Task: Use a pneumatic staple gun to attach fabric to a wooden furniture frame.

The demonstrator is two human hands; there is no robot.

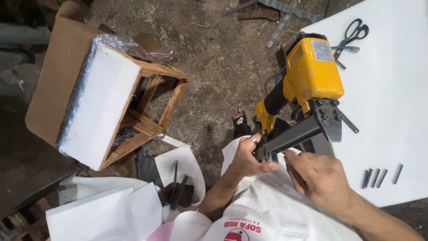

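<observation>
1. The left hand (249, 157) gripped the rear end of the dark magazine rail (292, 136) of a yellow pneumatic stapler (312, 73); a ring showed on one finger.
2. The right hand (318, 176) was closed in a pinch at the same rail end, fingertips just beside the left thumb; whatever it pinched was too small to tell.
3. The stapler stood tilted over the person's lap, its yellow body up and away from them, at the near edge of the white worktop (392, 102).
4. Black scissors (354, 32) lay on the worktop beyond the stapler.
5. Several dark staple strips (376, 177) lay side by side on the worktop, near the right hand.
6. A wooden stool frame (154, 114) with a white foam pad (100, 105) under clear plastic wrap lay tipped on its side on cardboard (53, 62), well apart from both hands on the dirt floor (214, 58).
7. White fabric pieces (111, 209) lay heaped by the person's left side, with more dark strips (178, 189) among them.
</observation>
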